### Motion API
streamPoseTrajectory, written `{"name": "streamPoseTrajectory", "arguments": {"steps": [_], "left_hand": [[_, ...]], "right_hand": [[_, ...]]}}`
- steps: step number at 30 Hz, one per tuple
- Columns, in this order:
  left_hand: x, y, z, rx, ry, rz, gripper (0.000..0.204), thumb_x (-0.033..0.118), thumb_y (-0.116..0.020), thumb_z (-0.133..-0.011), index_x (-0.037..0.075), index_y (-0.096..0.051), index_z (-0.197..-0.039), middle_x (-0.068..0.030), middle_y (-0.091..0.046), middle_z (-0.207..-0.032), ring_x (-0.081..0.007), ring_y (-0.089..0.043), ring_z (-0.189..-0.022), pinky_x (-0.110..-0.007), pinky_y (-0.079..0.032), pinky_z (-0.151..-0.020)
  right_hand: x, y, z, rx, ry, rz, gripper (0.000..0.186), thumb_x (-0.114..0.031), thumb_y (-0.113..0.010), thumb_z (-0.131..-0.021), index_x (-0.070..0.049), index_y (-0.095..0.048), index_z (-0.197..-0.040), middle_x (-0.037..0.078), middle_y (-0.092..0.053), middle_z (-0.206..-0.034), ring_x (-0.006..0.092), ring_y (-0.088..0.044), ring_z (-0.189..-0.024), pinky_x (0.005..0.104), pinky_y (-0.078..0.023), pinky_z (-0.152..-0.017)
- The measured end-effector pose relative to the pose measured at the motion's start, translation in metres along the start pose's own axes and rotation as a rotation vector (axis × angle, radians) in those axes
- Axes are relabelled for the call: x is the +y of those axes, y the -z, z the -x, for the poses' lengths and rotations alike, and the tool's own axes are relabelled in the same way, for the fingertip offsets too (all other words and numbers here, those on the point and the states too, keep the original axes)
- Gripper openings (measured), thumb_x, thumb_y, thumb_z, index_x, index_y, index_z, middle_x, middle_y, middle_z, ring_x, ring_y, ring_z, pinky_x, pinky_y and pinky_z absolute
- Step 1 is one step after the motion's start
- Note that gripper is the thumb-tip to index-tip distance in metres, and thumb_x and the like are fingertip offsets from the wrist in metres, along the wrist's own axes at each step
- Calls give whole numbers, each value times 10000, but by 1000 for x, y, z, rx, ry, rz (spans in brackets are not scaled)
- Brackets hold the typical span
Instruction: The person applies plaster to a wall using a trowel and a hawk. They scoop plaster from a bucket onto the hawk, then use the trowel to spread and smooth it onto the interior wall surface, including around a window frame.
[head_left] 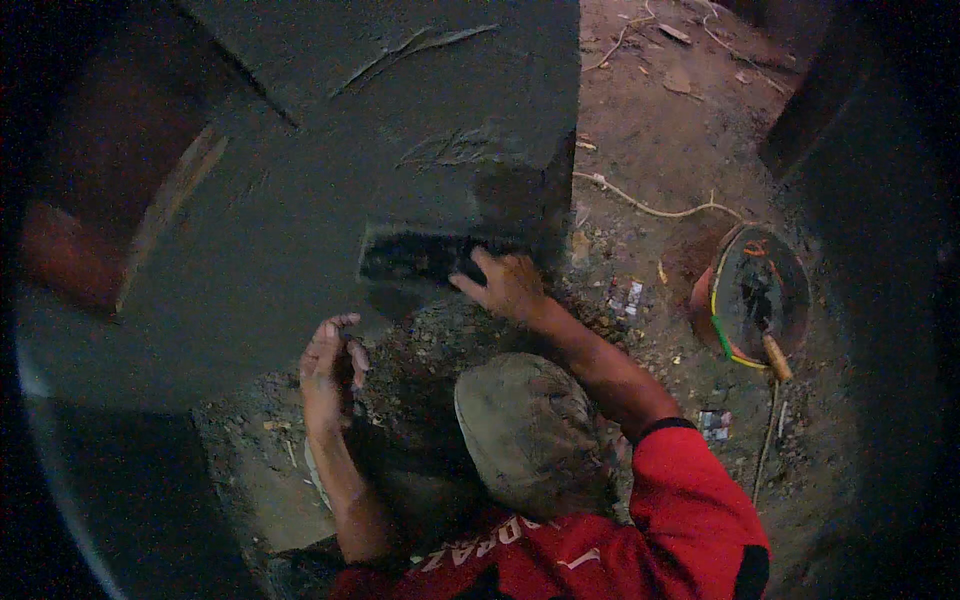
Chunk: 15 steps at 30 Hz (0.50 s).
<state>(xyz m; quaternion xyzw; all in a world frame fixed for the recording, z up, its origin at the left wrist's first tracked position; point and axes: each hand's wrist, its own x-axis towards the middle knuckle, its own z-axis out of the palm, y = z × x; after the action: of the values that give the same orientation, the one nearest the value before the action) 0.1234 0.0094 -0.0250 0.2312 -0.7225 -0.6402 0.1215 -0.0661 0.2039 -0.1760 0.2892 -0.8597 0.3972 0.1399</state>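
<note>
Neither my left hand nor my right hand shows. Below me a co-worker in a red shirt [680, 480] and grey cap [520, 420] faces a grey plastered surface [250, 190]. Their right hand [500, 285] rests on a dark rectangular float [400, 255] lying against the plaster, fingers bent over it. Their left hand [333, 360] is raised near the lower part of the plaster, fingers loosely curled, with no held object visible. Rough ridges mark the plaster above the float, and a darker patch sits at its right edge.
At the right, a round container [705, 290] holds grey material, with a wooden-handled tool [776, 357] on its rim. A pale cord [660, 211] crosses the dirt floor [660, 120] among scraps and rubble. A reddish-brown recess [75, 255] is at the left.
</note>
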Motion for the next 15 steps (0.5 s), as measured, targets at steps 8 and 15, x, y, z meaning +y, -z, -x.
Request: {"name": "streamPoseTrajectory", "arguments": {"steps": [8, 15], "left_hand": [[-4, 11, -2, -42, -29, -42, 425, 417, -459, -1023, 41, -639, -1107, -8, -569, -624, -76, -461, -490, -236, -357, -477], [3, -15, -24, -248, -62, 174, 347, 369, -517, -1012, 53, -653, -1059, -19, -588, -638, -76, -484, -513, -234, -379, -489]], "right_hand": [[-13, 175, 15, 374, 45, -107, 272, -236, -683, -895, -11, -611, -1030, 147, -661, -798, 264, -653, -714, 369, -504, -657], [36, 154, -20, -332, 456, 673, 340, -320, -619, -904, 6, -641, -1001, 225, -669, -923, 402, -654, -825, 463, -526, -727]]}}
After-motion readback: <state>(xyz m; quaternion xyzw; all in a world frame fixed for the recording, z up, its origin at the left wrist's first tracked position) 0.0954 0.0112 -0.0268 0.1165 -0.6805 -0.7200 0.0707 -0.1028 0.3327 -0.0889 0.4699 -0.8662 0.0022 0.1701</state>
